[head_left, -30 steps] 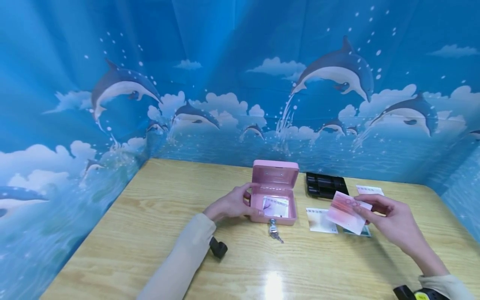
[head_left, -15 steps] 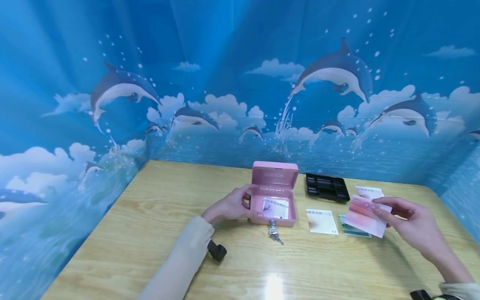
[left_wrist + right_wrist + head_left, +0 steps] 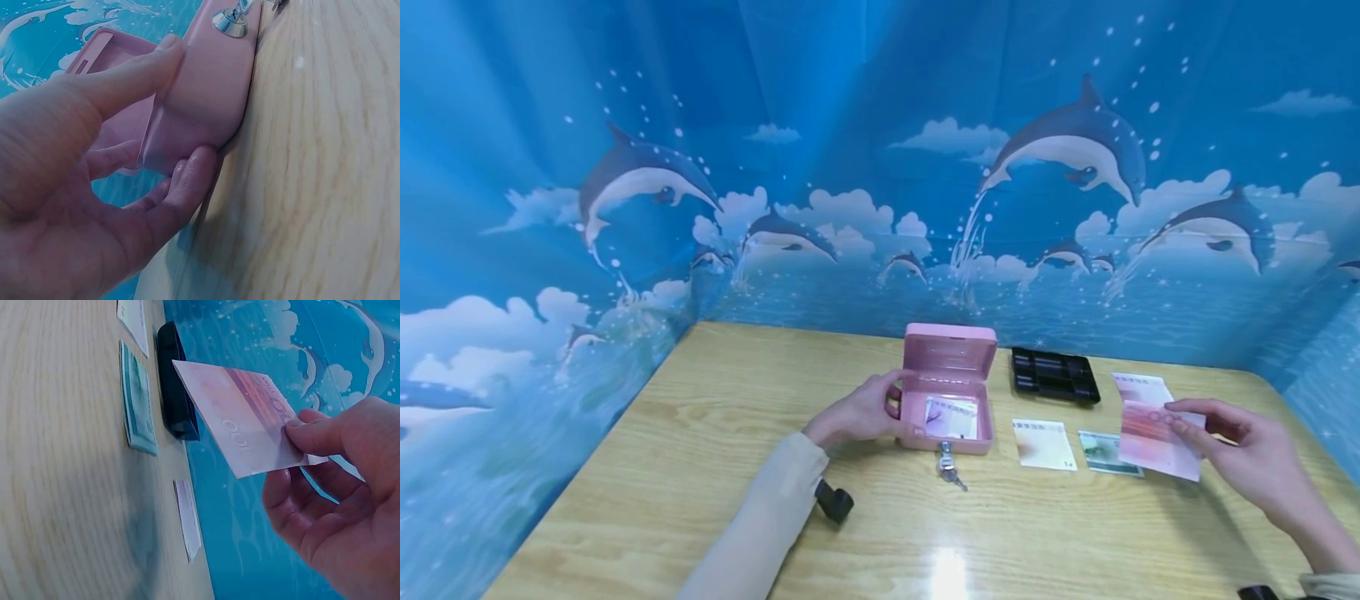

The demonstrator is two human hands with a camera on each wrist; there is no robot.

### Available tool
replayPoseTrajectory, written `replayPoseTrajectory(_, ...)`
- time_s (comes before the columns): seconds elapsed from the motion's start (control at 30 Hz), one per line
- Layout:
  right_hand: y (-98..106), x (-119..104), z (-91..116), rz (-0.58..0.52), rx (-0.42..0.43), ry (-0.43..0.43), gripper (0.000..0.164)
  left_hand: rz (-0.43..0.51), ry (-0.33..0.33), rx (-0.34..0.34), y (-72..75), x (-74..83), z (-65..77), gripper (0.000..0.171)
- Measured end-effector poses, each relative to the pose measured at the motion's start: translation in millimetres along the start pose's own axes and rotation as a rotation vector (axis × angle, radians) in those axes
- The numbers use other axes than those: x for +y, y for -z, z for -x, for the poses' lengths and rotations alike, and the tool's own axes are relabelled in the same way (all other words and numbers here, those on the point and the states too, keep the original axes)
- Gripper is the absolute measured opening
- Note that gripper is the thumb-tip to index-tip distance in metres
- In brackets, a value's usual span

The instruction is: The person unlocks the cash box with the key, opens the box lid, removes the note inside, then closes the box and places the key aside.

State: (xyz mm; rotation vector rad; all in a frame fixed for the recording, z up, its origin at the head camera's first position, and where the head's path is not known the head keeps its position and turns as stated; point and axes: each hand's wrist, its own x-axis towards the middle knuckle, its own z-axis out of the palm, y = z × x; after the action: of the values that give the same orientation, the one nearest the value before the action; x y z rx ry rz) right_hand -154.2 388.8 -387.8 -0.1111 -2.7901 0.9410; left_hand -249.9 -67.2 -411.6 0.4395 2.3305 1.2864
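Observation:
A pink cash box (image 3: 951,353) stands with its lid up, pale notes (image 3: 951,417) lying inside. My left hand (image 3: 871,408) grips the box's left side; the left wrist view shows its thumb on the rim and fingertips against the lower corner. Keys (image 3: 951,472) hang from the lock at the front. Over the table at the right, my right hand (image 3: 1251,442) pinches a pink 100 yuan banknote (image 3: 228,412) by one edge, thumb on top. Below and left of that note lies a green banknote (image 3: 1103,455), beside a pale brownish note (image 3: 1043,445).
A black compartment tray (image 3: 1054,375) sits behind the notes, right of the box. Another pale purple note (image 3: 1138,387) lies at the back right, partly overlapped by the held one in the head view. A blue dolphin-print curtain (image 3: 850,167) borders the table (image 3: 775,350).
My right hand has carried the pink banknote to the right, uncovering the green banknote. The left hand has stayed on the cash box.

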Motion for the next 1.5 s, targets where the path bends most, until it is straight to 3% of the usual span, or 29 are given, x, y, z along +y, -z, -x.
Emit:
replayPoseTrajectory(0.53, 4, 29, -8, 0.008, -0.01, 0.048, 0.029, -0.018, -0.015, -0.015, 2.5, -1.4, -1.5, 0.089)
replayPoseTrajectory(0.9, 3, 48, -16, 0.04, -0.03, 0.031, 0.025, 0.019, -0.021, -0.039, 4.4, 1.3, -3.2, 0.093)
replayPoseTrajectory(1.27, -1, 57, -28, 0.167, -0.031, 0.135, 0.011, 0.014, -0.008, -0.045, 4.6, 0.2, -3.1, 0.089)
replayPoseTrajectory(1.5, -3, 57, -31, 0.201, -0.065, 0.132, 0.016, 0.011, -0.021, -0.051, 4.2, -1.4, -4.5, 0.088)
